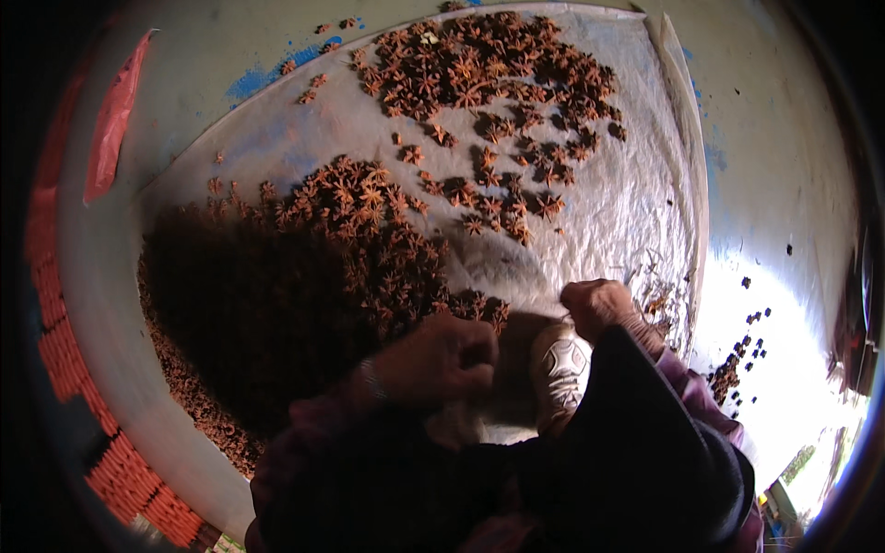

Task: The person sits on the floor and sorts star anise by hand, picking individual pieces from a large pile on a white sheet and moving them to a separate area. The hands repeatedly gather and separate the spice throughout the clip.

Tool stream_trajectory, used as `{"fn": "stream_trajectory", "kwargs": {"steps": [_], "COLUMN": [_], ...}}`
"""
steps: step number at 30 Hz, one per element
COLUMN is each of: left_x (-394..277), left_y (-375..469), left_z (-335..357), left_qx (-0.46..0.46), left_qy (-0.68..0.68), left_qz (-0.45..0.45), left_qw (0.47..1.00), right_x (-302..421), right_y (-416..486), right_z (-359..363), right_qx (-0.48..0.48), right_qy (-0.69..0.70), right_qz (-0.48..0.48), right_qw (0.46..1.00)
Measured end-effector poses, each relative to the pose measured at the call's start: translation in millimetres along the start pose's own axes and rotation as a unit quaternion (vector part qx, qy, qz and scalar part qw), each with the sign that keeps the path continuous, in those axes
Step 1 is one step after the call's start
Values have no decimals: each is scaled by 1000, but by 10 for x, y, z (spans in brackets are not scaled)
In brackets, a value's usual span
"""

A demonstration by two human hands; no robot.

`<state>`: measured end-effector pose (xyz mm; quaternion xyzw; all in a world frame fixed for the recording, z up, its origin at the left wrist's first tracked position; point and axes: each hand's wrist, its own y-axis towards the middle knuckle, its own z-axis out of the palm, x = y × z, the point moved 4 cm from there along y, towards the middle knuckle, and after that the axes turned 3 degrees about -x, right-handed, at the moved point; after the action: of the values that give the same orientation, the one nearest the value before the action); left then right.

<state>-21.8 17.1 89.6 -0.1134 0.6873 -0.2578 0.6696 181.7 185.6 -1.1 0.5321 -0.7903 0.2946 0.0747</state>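
Observation:
My left hand (442, 358), with a band at the wrist, is held with curled fingers in front of the near edge of the dried star anise (370, 200). Shadow falls over it, and whether it grips anything is hidden. My right hand (600, 305) is curled above the toe of a light shoe (561, 366), its back towards me and its fingertips out of sight. Under both hands spreads a pale plastic sheet (615, 207). A second, looser spread of star anise (477, 62) lies at its far end, with scattered pods between.
Small debris (653, 297) lies near the sheet's right edge. Dark bits (726, 377) are strewn on the sunlit floor (774, 290) at right. At left are a red plastic strip (117, 117) and stacked red bricks (128, 477). A few pods (288, 67) sit beyond the sheet.

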Motion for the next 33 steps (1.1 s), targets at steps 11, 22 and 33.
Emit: {"fn": "stream_trajectory", "kwargs": {"steps": [11,22,33], "left_x": [151,277,243], "left_y": [149,286,35], "left_z": [-289,61,-407], "left_qx": [-378,-81,-268], "left_qy": [191,125,276], "left_qz": [119,29,-58], "left_qw": [898,988,921], "right_x": [545,623,367], "right_y": [907,389,1185], "right_z": [-295,-346,43], "right_qx": [-124,-214,-135], "right_qy": [-26,0,11], "right_qz": [-91,-128,38], "right_qw": [988,968,990]}}
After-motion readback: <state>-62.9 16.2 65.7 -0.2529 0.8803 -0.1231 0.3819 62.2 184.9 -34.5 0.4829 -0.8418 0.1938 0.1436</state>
